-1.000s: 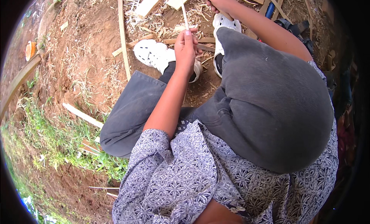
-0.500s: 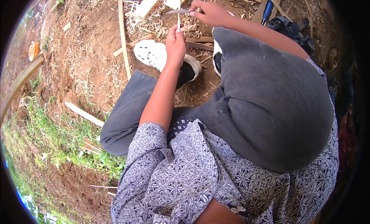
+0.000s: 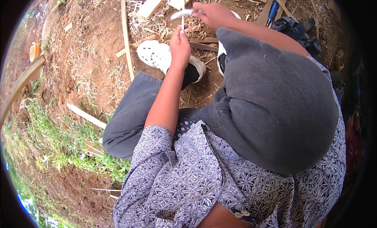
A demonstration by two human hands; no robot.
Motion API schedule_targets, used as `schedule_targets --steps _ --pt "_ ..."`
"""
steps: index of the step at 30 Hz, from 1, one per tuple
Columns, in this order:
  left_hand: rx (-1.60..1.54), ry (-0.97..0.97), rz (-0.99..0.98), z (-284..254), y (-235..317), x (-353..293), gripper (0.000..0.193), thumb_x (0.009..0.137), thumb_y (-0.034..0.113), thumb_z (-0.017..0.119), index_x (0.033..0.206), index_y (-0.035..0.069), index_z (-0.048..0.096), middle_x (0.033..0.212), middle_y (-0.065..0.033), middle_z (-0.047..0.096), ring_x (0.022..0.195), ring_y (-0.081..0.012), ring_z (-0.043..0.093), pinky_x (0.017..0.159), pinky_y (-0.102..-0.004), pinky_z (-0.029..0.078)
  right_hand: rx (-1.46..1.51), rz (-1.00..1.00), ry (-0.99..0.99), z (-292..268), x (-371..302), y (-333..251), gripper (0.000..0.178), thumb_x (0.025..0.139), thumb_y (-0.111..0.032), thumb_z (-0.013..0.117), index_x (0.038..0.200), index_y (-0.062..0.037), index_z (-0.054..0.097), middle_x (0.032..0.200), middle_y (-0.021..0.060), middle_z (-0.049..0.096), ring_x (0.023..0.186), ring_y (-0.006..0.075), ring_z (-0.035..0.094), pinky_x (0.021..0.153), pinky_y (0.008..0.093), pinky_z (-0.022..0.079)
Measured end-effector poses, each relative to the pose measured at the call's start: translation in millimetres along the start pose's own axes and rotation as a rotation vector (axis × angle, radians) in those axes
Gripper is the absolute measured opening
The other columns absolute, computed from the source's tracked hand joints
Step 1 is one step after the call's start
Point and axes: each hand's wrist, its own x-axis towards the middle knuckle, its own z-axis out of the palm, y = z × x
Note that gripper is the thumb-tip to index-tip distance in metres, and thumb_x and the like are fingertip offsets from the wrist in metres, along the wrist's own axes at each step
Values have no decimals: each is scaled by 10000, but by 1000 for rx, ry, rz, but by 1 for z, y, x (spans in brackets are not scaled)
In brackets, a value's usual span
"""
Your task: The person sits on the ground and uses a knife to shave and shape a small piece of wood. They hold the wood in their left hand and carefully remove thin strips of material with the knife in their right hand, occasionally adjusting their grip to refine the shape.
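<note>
My left hand (image 3: 180, 45) is closed round the lower end of a thin, pale wooden stick (image 3: 183, 16), which points away from me. A knife (image 3: 180, 13) with a curved, bright blade lies across the stick a little beyond my left fingers. My right hand (image 3: 214, 15) is closed on the knife's handle, which its fingers hide. The blade points left and looks slightly blurred. Below the stick, pale shavings and cut wood pieces (image 3: 154, 3) lie on the brown ground.
White perforated shoes (image 3: 154, 55) are on my feet, just nearer than my hands. A long wooden strip (image 3: 126, 35) lies to their left. At the upper right are a blue-handled tool (image 3: 272, 11) and dark cloth (image 3: 292, 29). Grass (image 3: 59, 137) grows at the left.
The knife blade has turned and now shows more of its bright flat side. Both hands have shifted slightly, the left a little to the right, keeping their grips.
</note>
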Motion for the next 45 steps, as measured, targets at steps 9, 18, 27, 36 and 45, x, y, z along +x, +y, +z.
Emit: schedule_targets --steps 9,18,27,36,45 --pt "-89 -13 -62 3 24 -9 340 1131 183 381 1377 21 550 694 82 362 530 -20 308 469 -227 281 -44 -91 8 -11 2 9 177 1009 -352 627 1101 -201 629 760 117 671 706 357 667 638 498 490" --pt "-270 8 -155 9 68 -40 335 1125 185 366 1352 7 537 677 70 352 497 -27 277 432 -231 249 -145 254 884 -116 46 133 191 996 -242 619 1100 -83 640 944 200 722 893 417 709 739 479 555" --pt "-401 -9 -117 14 86 -46 353 1135 251 326 1322 19 513 643 46 355 520 -66 316 488 -253 312 544 153 363 -111 23 50 187 996 -198 685 1101 -53 633 906 31 699 864 107 658 635 303 508" --pt "-276 16 -10 28 96 -45 340 1135 244 377 1335 14 528 649 74 337 504 -26 268 453 -228 240 381 -175 -59 -55 -10 -43 212 1017 -249 666 1155 -90 684 736 34 640 627 101 542 577 301 411" --pt "-281 -23 -11 29 103 -46 341 1131 223 397 1353 0 529 643 80 326 503 -22 269 447 -225 235 197 -178 82 -69 -10 -28 208 997 -255 686 1110 -80 688 766 53 661 625 130 565 575 310 422"
